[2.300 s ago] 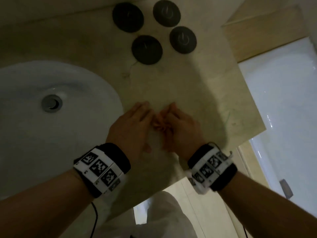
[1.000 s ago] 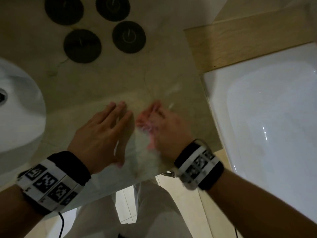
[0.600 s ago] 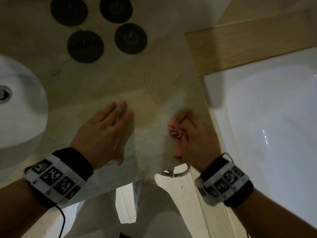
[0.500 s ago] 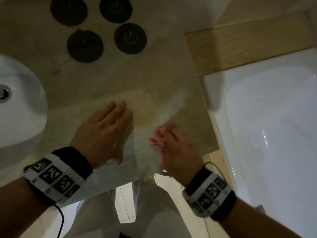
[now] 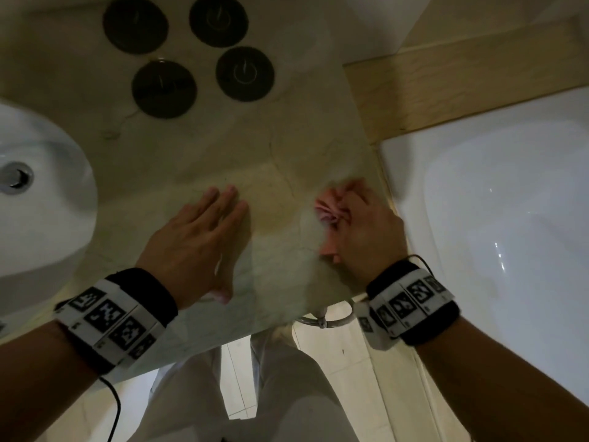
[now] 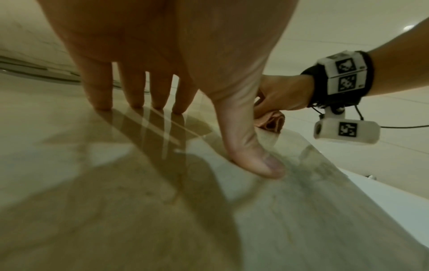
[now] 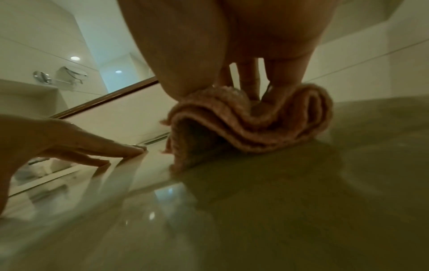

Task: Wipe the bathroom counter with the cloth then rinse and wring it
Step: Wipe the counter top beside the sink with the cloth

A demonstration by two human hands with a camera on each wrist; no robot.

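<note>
A bunched pink cloth [image 5: 328, 208] [image 7: 250, 121] [image 6: 270, 122] lies pressed on the beige marble counter [image 5: 280, 148] near its right edge. My right hand [image 5: 363, 228] grips it from above, fingers curled into its folds. My left hand [image 5: 204, 231] lies flat on the counter to the left of the cloth, fingers straight and together, thumb [image 6: 253, 157] touching the stone. In the right wrist view the left hand's fingertips [image 7: 130, 149] rest on the shiny surface a short way from the cloth.
Several round black discs [image 5: 243, 73] sit at the back of the counter. A white basin [image 5: 41, 199] with its drain [image 5: 14, 177] is at the left. A white bathtub [image 5: 510, 218] lies right of the counter edge, a metal ring [image 5: 325, 320] hangs below the front edge.
My right hand with the cloth has swept back and forth over the counter's right part and now sits farther right and back, near the edge. The left hand has stayed flat in place.
</note>
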